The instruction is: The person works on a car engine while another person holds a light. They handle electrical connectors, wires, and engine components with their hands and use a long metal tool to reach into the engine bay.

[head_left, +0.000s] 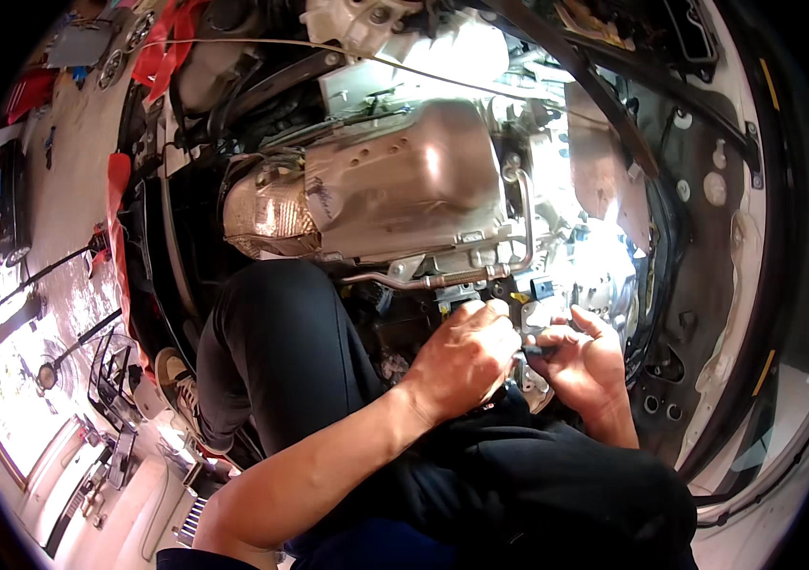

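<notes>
Both my hands work close together low in the engine bay, just in front of my body. My left hand [466, 361] shows its back, with the fingers curled closed; whatever they grip is hidden from here. Facing it, palm turned up, my right hand [587, 369] pinches a small dark piece [538, 351] between curled fingers and thumb. That piece is too small to name. Beyond the hands lie a dark plug connector [541, 288] and a bent metal pipe [526, 214]. Farther off is a large metal heat shield [395, 190].
My bent knee [281, 313] rises left of my hands. A thin cable [376, 59] and a dark bar [585, 76] cross the far side. Bright light glares off the metal [604, 252] at right. Red cloth [117, 209] hangs along the left edge; a dark car [7, 199] stands beyond.
</notes>
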Demonstrator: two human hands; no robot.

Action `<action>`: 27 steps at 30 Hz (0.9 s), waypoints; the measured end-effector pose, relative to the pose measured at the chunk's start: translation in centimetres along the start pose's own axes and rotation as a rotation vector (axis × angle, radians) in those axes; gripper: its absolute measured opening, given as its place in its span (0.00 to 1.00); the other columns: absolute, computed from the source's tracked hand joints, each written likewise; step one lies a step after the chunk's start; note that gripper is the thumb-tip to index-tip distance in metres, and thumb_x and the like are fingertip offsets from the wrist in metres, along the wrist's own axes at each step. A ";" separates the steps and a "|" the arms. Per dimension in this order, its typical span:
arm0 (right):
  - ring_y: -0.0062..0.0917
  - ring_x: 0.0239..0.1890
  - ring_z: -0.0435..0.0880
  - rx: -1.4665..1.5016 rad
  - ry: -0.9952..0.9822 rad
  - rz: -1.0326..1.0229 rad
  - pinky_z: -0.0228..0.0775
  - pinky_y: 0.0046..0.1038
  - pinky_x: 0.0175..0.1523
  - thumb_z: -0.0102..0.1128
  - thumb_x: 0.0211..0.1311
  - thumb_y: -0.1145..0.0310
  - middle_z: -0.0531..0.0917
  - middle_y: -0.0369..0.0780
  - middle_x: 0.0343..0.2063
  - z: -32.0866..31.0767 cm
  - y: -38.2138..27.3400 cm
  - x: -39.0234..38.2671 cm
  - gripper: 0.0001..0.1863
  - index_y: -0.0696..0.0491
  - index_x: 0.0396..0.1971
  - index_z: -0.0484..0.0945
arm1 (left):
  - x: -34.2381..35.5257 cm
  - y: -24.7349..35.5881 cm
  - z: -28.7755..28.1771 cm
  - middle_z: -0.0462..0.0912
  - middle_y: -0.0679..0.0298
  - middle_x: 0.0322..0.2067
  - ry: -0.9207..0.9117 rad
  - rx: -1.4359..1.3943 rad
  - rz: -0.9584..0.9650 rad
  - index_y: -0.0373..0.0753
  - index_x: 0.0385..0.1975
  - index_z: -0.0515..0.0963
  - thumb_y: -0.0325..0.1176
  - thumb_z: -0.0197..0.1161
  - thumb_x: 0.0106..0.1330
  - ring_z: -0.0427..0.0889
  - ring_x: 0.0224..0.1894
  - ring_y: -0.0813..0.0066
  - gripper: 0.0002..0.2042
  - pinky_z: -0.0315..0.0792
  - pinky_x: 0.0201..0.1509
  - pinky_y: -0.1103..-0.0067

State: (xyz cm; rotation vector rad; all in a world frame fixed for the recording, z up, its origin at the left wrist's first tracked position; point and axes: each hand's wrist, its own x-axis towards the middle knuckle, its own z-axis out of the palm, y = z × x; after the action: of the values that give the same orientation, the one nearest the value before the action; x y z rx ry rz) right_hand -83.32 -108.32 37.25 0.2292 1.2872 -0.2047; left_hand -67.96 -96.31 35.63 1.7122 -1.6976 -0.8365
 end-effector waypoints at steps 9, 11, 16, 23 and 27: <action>0.19 0.16 0.57 0.203 0.028 0.030 0.65 0.29 0.44 0.44 0.70 0.60 0.58 0.29 0.12 -0.9 -0.4 1.6 0.15 0.54 0.26 0.65 | -0.1 -0.4 0.8 0.76 0.63 0.26 -0.039 -0.001 -0.024 0.41 0.27 0.77 0.40 0.59 0.60 0.75 0.40 0.70 0.09 0.56 0.51 0.69; 0.19 0.15 0.55 0.272 0.065 0.029 0.63 0.27 0.40 0.43 0.70 0.60 0.57 0.29 0.12 -0.1 -0.1 1.5 0.16 0.53 0.25 0.64 | -0.1 -0.6 0.7 0.75 0.64 0.26 -0.018 -0.033 -0.046 0.41 0.26 0.77 0.39 0.59 0.60 0.74 0.40 0.70 0.09 0.56 0.51 0.69; 0.20 0.15 0.54 0.497 -0.056 0.067 0.58 0.25 0.32 0.43 0.70 0.59 0.57 0.30 0.12 -1.2 -0.3 1.9 0.18 0.53 0.22 0.63 | 0.2 -0.8 1.1 0.76 0.63 0.25 0.016 -0.076 -0.052 0.41 0.23 0.77 0.38 0.60 0.57 0.75 0.38 0.69 0.08 0.56 0.50 0.70; 0.30 0.34 0.72 0.371 -0.097 0.033 0.64 0.39 0.53 0.44 0.63 0.64 0.70 0.38 0.24 0.8 -0.2 -0.1 0.10 0.55 0.28 0.65 | 0.8 -0.8 -0.7 0.80 0.61 0.30 -0.028 -0.037 -0.127 0.40 0.29 0.79 0.37 0.58 0.61 0.77 0.39 0.65 0.08 0.60 0.48 0.68; 0.37 0.48 0.70 0.330 -0.214 0.063 0.58 0.43 0.61 0.45 0.55 0.65 0.72 0.47 0.38 0.3 -1.0 -1.0 0.16 0.61 0.38 0.65 | 1.6 -0.4 -2.2 0.79 0.62 0.29 0.025 0.005 -0.109 0.40 0.27 0.79 0.38 0.62 0.60 0.74 0.40 0.62 0.08 0.62 0.44 0.67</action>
State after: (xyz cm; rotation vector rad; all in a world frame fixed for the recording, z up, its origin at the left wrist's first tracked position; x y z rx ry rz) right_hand -83.59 -109.31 38.19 0.5158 1.0281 -0.3783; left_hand -66.02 -97.95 36.63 1.8248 -1.6031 -0.8570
